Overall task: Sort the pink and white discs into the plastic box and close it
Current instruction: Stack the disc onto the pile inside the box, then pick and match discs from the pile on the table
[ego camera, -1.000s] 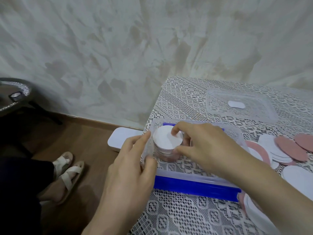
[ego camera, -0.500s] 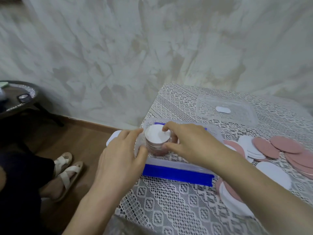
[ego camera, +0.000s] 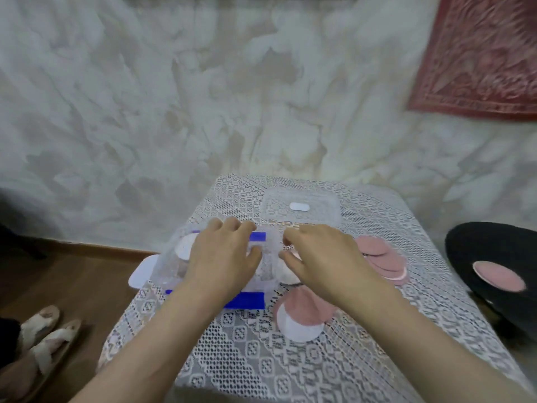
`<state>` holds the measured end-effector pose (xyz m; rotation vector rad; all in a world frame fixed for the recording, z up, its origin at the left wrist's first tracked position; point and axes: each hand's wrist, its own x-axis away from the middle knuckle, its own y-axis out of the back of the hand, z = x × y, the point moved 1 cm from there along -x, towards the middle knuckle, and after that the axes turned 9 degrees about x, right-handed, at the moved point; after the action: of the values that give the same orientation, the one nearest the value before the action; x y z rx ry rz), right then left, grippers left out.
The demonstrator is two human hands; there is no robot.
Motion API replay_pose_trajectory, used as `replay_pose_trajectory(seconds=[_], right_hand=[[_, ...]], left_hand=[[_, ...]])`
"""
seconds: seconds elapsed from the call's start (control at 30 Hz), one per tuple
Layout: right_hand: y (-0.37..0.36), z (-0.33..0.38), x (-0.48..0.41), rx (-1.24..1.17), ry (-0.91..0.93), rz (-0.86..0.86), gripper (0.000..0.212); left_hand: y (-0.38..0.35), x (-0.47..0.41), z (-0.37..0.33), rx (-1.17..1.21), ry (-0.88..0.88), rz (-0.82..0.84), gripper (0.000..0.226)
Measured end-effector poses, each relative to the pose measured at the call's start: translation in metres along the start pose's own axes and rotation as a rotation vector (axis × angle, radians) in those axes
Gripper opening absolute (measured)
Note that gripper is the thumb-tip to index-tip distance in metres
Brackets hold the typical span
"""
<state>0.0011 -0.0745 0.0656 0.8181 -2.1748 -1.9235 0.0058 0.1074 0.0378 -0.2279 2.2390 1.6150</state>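
Bench (ego camera: 334, 370) with a lace cloth carries everything. Clear plastic box (ego camera: 171, 269) with blue latches sits at its left edge, open; its lid (ego camera: 316, 212) lies flat on the cloth just behind it. Left hand (ego camera: 223, 257) is palm-down over the middle of the box, fingers spread and relaxed, tips at the far rim, gripping nothing. White disc stack (ego camera: 183, 249) is inside the box at its left end, just left of that hand and partly hidden by it. Right hand (ego camera: 322, 258) is at the box's right end, fingers curled with thumb and index near each other; too blurred to tell if it pinches a disc. Loose pink discs (ego camera: 377, 258) fan out just right of the right hand, and a pink-and-white pile (ego camera: 302, 318) lies below its wrist.
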Motion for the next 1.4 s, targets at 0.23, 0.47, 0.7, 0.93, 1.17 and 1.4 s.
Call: replay_pose_trajectory(seconds=[0.23,0.47,0.7,0.93,1.17,1.4], right_hand=[[-0.019,-0.055,0.049,0.023,-0.173,0.046,0.028],[-0.06,-0.089,0.08,-0.103,-0.264,0.101,0.037],[-0.082,-0.096,0.083,-0.245,-0.284,0.179,0.046],[-0.082,-0.099,0.083,-0.328,-0.294,0.211,0.046],[-0.075,-0.107,0.095,-0.388,-0.35,0.247,0.053],[-0.073,-0.098,0.102,-0.418,-0.448,0.224,0.054]], left_hand=[[-0.042,-0.01,-0.073,-0.037,-0.185,-0.042,0.039],[-0.099,0.01,-0.107,-0.076,-0.237,0.148,0.044],[-0.107,0.025,-0.106,-0.041,-0.208,0.158,0.041],[-0.089,0.037,-0.101,0.017,-0.213,0.184,0.045],[-0.082,0.062,-0.091,0.048,-0.246,0.199,0.043],[-0.084,0.071,-0.083,0.199,-0.254,0.131,0.035]])
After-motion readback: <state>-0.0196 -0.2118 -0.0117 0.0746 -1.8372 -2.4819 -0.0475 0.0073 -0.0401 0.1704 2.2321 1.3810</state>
